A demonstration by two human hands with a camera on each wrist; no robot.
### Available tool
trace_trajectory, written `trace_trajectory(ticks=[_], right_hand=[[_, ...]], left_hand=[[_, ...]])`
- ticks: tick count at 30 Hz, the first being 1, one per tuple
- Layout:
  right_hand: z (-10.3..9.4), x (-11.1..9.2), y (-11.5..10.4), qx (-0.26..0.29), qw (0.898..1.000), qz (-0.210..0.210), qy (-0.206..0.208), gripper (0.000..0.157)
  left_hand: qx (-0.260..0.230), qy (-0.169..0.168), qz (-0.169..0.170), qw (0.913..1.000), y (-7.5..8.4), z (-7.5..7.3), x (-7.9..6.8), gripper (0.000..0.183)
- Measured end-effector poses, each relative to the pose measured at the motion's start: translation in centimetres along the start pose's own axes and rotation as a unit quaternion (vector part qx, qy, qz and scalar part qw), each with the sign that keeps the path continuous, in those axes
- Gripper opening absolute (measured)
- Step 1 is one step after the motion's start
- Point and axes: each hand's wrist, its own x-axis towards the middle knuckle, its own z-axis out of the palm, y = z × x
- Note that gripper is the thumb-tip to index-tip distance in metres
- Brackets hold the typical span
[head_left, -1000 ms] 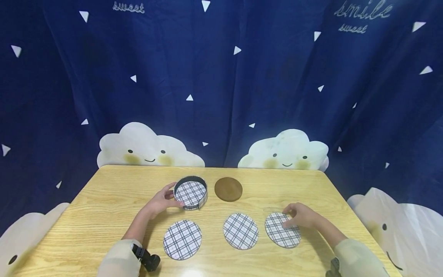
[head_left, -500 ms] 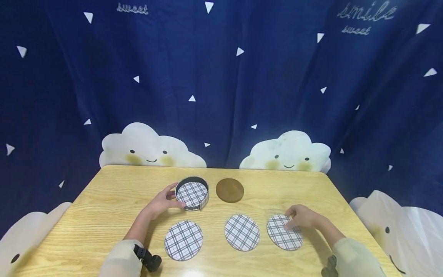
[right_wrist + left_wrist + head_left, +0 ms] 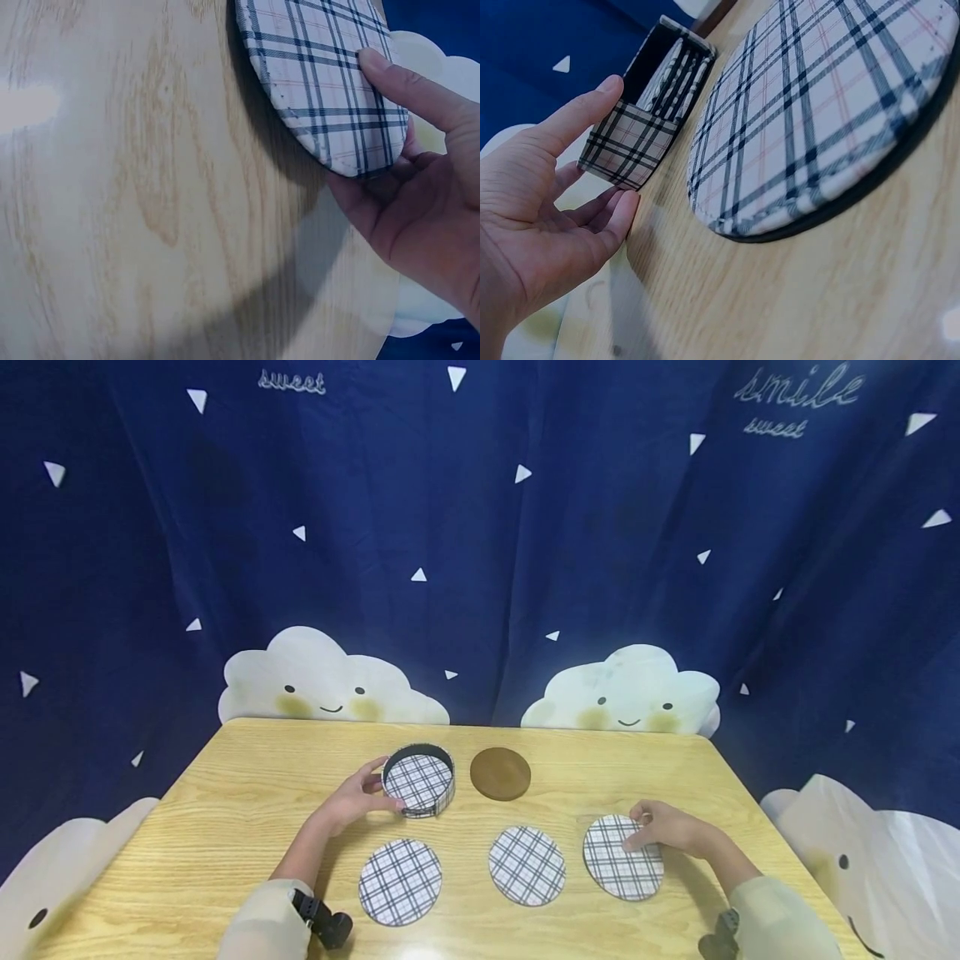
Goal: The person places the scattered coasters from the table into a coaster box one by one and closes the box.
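On the right of the table [image 3: 210,827], a plaid coaster [image 3: 621,870] is pinched by the right hand [image 3: 669,827], thumb above; it is judged light, stiff and best taken by its rim. Farther left, the plaid holder [image 3: 628,145] is gripped by the left hand [image 3: 551,214].

Toward one o'clock, a plaid disc [image 3: 322,82] is pinched by the right hand [image 3: 435,180] at three o'clock, the disc's face touched by the thumb. The wood-grained worktop [image 3: 150,195] is crossed by a shadow [image 3: 277,307] toward six and brightened by glare [image 3: 26,109] near ten; blue cloth [image 3: 450,19] is seen at two.
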Motion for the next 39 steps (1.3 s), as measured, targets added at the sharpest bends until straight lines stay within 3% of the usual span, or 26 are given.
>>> trace_trajectory(ticks=[7, 16, 20, 27, 39], right_hand=[[-0.1, -0.2, 0.4, 0.113, 0.993, -0.021, -0.035, 0.059], [-0.6, -0.2, 0.5, 0.13, 0.988, -0.061, -0.054, 0.057], [-0.7, 0.0, 0.4, 0.158, 0.984, -0.057, -0.064, 0.06], [-0.5, 0.1, -0.1, 0.166, 0.985, -0.036, -0.038, 0.06], [-0.1, 0.9, -2.1, 0.22, 0.971, -0.08, -0.053, 0.064]], left_hand=[[0.008, 0.003, -0.006, 0.9999, 0.0, 0.1, 0.0, 0.1], [0.007, -0.001, -0.004, 1.0, -0.1, 0.0, 0.3, 0.101], [0.003, -0.003, -0.004, 1.0, -0.1, -0.1, 0.2, 0.101], [0.006, -0.003, -0.005, 1.0, -0.1, -0.1, 0.2, 0.101], [0.006, -0.001, -0.008, 0.9999, -0.2, 0.0, 0.1, 0.101]])
